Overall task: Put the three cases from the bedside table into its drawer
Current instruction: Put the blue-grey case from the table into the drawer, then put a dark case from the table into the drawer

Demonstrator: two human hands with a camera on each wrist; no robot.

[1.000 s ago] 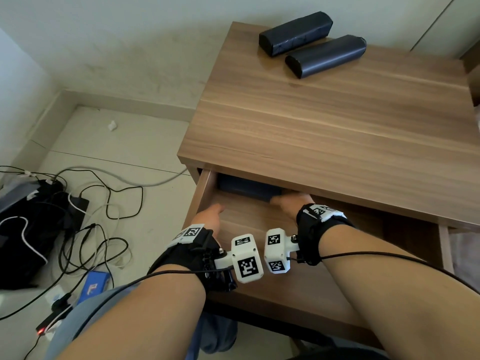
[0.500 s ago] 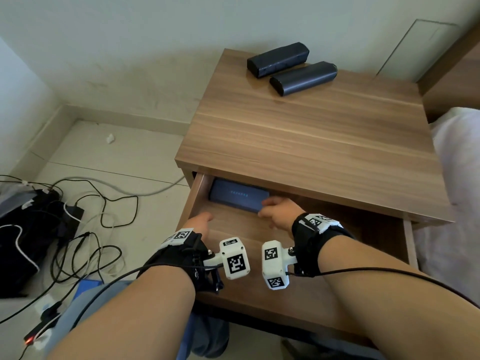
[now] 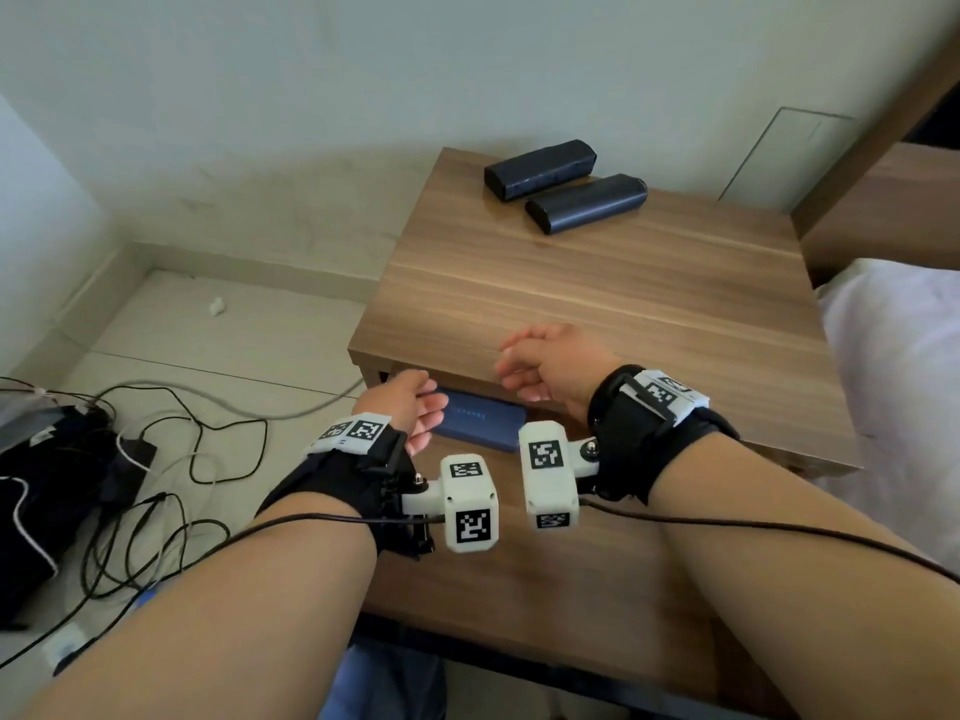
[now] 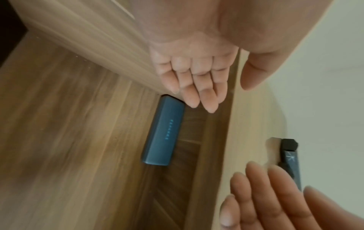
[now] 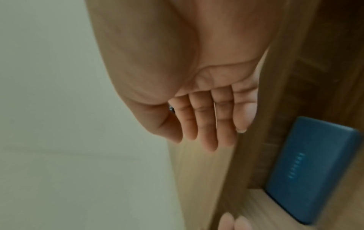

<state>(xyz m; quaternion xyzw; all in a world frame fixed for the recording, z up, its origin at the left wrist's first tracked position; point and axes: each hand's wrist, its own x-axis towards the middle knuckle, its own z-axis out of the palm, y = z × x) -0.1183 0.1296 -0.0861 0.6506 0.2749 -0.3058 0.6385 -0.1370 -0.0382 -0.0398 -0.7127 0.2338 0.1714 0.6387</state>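
At the far left corner of the wooden bedside table [image 3: 597, 298], two dark cases lie side by side, nearly parallel and just apart: a black angular case [image 3: 540, 168] farther back and a dark rounded case [image 3: 587, 202] nearer. Below the table top, the drawer [image 3: 519, 579] stands pulled out toward the viewer, and a blue case [image 3: 480, 419] with a row of pale lettering lies flat on its floor, along the far end, partly tucked under the table's front edge. Above the near edge of the table top, the right hand [image 3: 550, 367] hovers empty, its fingers loosely extended and held close together; the right wrist view shows the palm and straight fingers clear of any object, with the blue case [image 5: 313, 169] lower right. Over the left part of the drawer, the left hand [image 3: 413, 407] is likewise empty, fingers relaxed and slightly spread, just beside the left end of the blue case [image 4: 163, 132]; whether the fingertips touch it cannot be told. Both wrists carry black straps with white marker blocks, from which thin black cables run back along the forearms. On the tiled floor [image 3: 218, 356] at left lie tangled cables [image 3: 156, 491] and a dark bag [image 3: 47, 485]. White bedding [image 3: 904, 376] shows at the right edge.
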